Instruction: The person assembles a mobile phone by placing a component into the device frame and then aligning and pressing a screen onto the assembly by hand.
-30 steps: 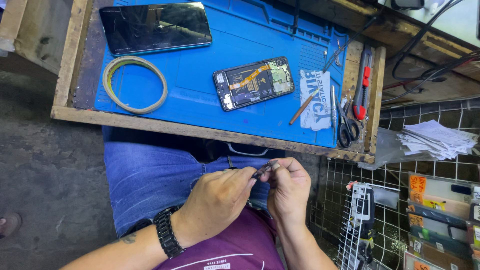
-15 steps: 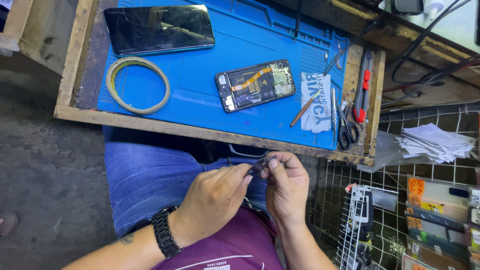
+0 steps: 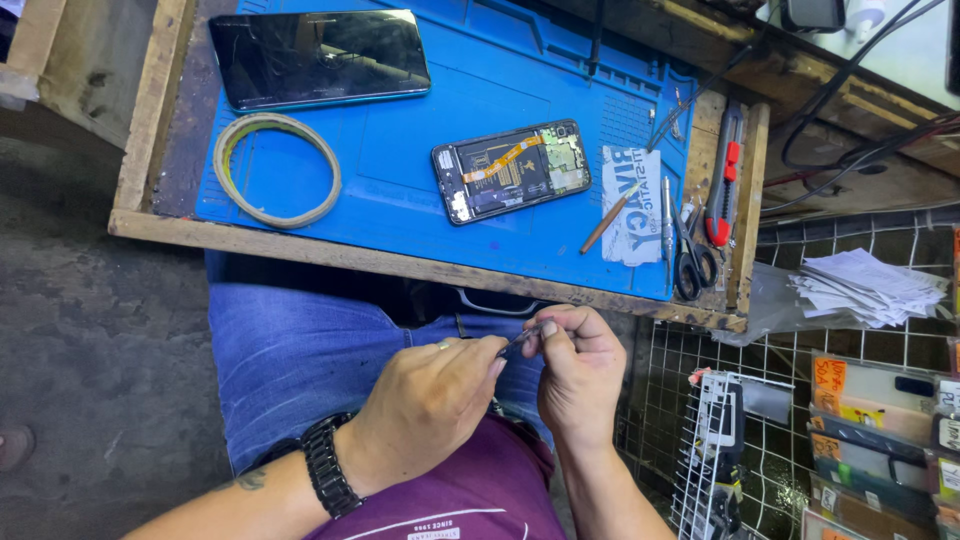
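Pinching a small dark part [image 3: 522, 340] between them, the left hand [image 3: 425, 405] and the right hand [image 3: 578, 372] meet over the lap, near the front edge of the worktop [image 3: 400, 262]. The fingers of both hands are pressed together on the part; what it is cannot be told, since it is mostly hidden. Farther off, on the blue mat [image 3: 500, 70], an opened phone [image 3: 510, 170] lies with its insides showing, a dark screen panel [image 3: 318, 58] to its far left and a ring of tape [image 3: 278, 170] at the left. A thin wooden stick [image 3: 610, 218], scissors [image 3: 690, 255] and a red-handled cutter [image 3: 722, 190] lie at the right. Held over the lap and not over the mat, the part could slip from the fingertips and fall to the floor, where so small a thing may be lost. Too hard a squeeze might bend it.
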